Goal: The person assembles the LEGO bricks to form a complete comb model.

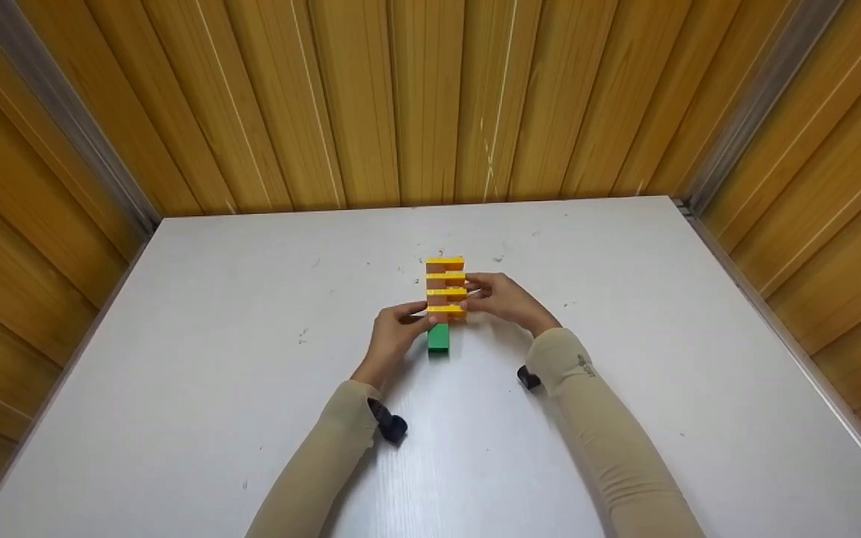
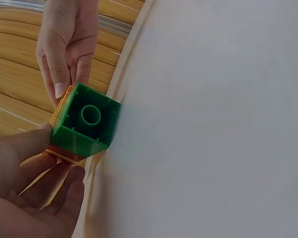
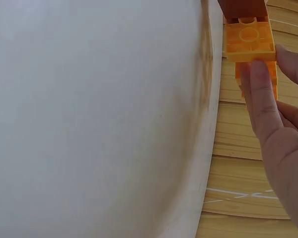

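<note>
A stack of toy building bricks lies between my two hands in the head view. Yellow bricks (image 1: 445, 292) alternate with brownish-orange bricks (image 1: 436, 301), and the yellow ones jut out to the right. At the near end sits a green brick (image 2: 91, 115), its hollow underside and inner tube facing the left wrist camera. My left hand (image 1: 393, 336) pinches the stack from the left, close to the green brick, with the thumb on the near side. On the right, my right hand (image 1: 507, 300) holds the jutting yellow ends between thumb and fingers.
The white table (image 1: 214, 359) carries small dark marks and scratches. Yellow wood-look panels (image 1: 430, 104) rise behind it and on both sides. A black wrist device (image 1: 392, 426) sits at the left cuff, and another black wrist device (image 1: 528, 377) at the right.
</note>
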Tool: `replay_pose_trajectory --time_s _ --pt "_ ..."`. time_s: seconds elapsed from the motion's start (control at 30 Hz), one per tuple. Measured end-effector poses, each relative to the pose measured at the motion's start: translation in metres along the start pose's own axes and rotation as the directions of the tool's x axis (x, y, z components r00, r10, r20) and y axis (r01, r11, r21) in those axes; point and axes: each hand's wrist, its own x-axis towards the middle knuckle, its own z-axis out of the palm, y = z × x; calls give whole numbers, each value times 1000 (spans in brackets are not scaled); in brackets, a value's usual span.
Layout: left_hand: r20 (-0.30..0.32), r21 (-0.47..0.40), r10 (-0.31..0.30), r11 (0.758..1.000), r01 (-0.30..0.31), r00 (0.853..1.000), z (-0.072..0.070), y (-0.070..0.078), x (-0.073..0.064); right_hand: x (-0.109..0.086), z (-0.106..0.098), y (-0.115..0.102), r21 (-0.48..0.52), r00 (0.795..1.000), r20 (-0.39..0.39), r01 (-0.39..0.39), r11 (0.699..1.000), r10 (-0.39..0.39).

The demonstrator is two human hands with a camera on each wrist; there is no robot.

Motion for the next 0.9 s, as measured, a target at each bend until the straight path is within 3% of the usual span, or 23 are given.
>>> replay_pose_trajectory --time_s 0.27,0.47,0.63,0.9 --pt "40 23 -13 1000 12 999 2 -1 -1 2 3 7 -30 999 53 -5 1000 6" --pt "35 52 -56 997 54 998 2 0 -2 2 4 9 15 997 81 8 1000 -9" --pt "40 70 -89 994 86 995 0 1 -2 2 5 6 6 996 75 -40 999 39" --pt "73 135 -60 990 49 996 -7 3 -1 2 1 5 18 996 32 -83 996 83"
